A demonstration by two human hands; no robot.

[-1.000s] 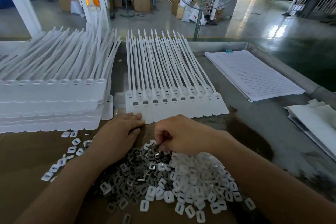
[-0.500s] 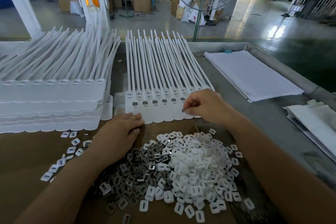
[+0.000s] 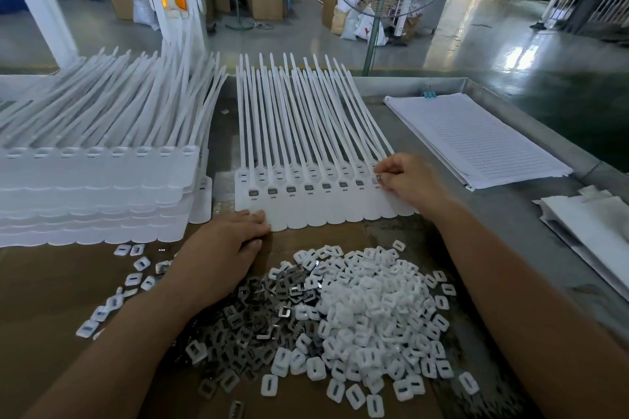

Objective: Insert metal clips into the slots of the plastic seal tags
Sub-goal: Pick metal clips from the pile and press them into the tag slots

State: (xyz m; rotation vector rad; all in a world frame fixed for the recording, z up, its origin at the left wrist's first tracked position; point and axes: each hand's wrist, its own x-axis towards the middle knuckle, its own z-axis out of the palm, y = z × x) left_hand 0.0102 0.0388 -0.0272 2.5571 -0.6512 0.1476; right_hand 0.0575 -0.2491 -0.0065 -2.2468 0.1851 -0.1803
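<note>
A joined row of white plastic seal tags [image 3: 316, 211] lies flat ahead of me, straps pointing away. Several of its slots hold grey metal clips [image 3: 291, 189]. My right hand [image 3: 406, 180] is at the row's right end, pinching a small metal clip [image 3: 377, 179] at a tag slot there. My left hand [image 3: 224, 248] lies flat with its fingertips on the row's near left corner. A heap of loose metal clips [image 3: 252, 320] sits close to me, mixed with white plastic caps [image 3: 371, 316].
A tall stack of white seal tags [image 3: 98, 194] fills the left. A lined paper pad [image 3: 476, 139] lies at the right, folded white sheets [image 3: 592, 224] beyond it. Stray caps [image 3: 132, 279] lie scattered at the left. The tray's metal rim [image 3: 531, 119] runs along the right.
My right hand left the clip heap, carried a clip up to the tag row, and has moved right along the row to its end. My left hand stayed in place.
</note>
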